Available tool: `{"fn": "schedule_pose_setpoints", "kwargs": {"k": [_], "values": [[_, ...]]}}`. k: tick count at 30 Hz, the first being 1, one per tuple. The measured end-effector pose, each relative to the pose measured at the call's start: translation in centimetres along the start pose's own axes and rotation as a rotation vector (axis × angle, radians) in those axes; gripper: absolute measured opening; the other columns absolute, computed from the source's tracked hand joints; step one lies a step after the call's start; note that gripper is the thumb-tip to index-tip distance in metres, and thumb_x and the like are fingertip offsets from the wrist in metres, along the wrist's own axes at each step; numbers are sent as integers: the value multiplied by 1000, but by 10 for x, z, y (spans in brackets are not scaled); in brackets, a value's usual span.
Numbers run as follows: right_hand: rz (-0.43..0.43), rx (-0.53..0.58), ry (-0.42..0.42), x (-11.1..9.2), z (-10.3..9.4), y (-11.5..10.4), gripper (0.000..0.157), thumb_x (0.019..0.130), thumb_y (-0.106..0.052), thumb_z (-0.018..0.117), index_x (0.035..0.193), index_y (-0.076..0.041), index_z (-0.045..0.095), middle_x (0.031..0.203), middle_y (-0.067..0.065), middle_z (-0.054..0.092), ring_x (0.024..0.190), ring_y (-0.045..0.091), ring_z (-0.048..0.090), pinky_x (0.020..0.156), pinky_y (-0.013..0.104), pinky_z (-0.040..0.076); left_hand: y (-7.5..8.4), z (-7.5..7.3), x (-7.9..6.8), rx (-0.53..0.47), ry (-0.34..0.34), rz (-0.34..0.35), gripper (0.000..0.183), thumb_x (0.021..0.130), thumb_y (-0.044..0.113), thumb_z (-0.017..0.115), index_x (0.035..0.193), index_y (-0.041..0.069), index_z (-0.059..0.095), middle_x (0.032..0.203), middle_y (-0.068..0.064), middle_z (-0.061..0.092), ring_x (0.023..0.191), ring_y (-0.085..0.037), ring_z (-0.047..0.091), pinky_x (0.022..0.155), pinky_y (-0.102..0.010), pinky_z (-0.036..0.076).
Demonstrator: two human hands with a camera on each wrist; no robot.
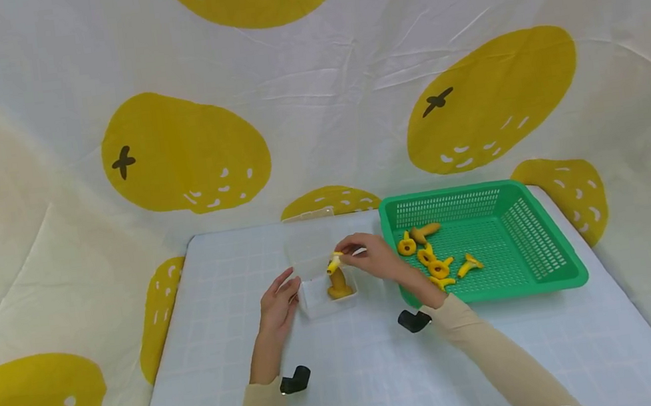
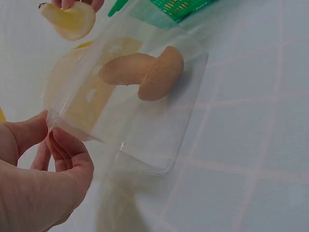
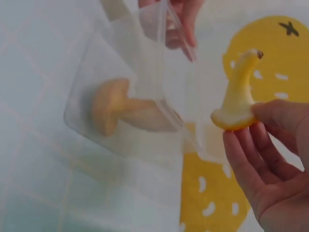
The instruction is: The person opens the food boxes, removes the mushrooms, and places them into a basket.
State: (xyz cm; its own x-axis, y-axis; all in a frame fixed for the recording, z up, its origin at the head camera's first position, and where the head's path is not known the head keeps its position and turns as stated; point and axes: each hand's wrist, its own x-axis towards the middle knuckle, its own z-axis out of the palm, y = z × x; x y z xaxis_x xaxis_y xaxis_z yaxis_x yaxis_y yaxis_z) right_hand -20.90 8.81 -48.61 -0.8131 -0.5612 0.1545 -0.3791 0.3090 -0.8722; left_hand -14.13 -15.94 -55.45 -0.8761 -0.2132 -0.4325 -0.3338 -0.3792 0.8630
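Observation:
A clear plastic box [image 1: 315,301] with its lid [image 1: 308,242] raised at the back stands on the table. Inside lies a brown mushroom [image 2: 161,75], seen through the walls in both wrist views. My left hand [image 1: 276,308] pinches the box's rim at the left side between thumb and fingers. Above the box, my right hand [image 1: 375,259] holds a yellow mushroom [image 3: 236,94], pinching its cap with thumb and fingertips. Its pale stem points upward in the right wrist view and ends in a dark tip.
To the right sits a green basket [image 1: 551,278] with slotted walls. Several yellow mushrooms [image 1: 470,265] and a brown one [image 1: 425,232] lie toward its left side. A white cloth [image 1: 315,110] with big yellow fruit prints hangs behind the table [image 1: 375,371].

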Motion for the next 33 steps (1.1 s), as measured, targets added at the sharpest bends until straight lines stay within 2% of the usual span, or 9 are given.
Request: {"fn": "schedule_pose_setpoints", "kwargs": {"k": [6,12,16,22,30,33], "values": [[41,18,47,-9,-26,4,21,100,-9,68,117,2,71,112,14,71,101,27,67,89,38,58,1,-1,1,-18,-5,2,50,98,9,72,146,6,57,109,-1,64,109,-22,58,86,-25,51],[90,42,103,-21,-50,12,22,100,-15,69,119,-3,72,114,11,71,103,24,66,88,32,56,1,-2,1,-23,-7,11,51,98,7,70,147,4,55,106,1,65,110,-21,59,88,-26,51],[91,74,141,-31,-69,23,22,101,-14,68,120,-2,71,115,14,70,102,25,65,83,32,56,0,-2,1,-23,-14,8,52,98,9,71,146,5,55,104,2,65,104,-18,59,85,-25,51],[107,113,184,-44,-96,42,25,103,-10,65,123,4,68,119,23,67,103,22,65,83,27,55,0,-2,2,-16,-14,13,53,97,9,72,147,4,55,104,2,65,103,-18,59,82,-23,51],[226,97,187,-61,-125,59,31,104,-14,63,128,6,64,123,27,64,106,29,65,83,23,54,0,-1,1,-27,-18,9,51,98,9,72,146,5,56,105,2,64,107,-20,59,83,-23,51],[255,98,179,-66,-135,65,32,104,-12,62,129,8,62,125,30,63,106,29,66,85,26,55,0,-1,0,-29,-19,8,51,97,9,72,146,5,56,105,2,64,106,-19,59,82,-23,51]]}}
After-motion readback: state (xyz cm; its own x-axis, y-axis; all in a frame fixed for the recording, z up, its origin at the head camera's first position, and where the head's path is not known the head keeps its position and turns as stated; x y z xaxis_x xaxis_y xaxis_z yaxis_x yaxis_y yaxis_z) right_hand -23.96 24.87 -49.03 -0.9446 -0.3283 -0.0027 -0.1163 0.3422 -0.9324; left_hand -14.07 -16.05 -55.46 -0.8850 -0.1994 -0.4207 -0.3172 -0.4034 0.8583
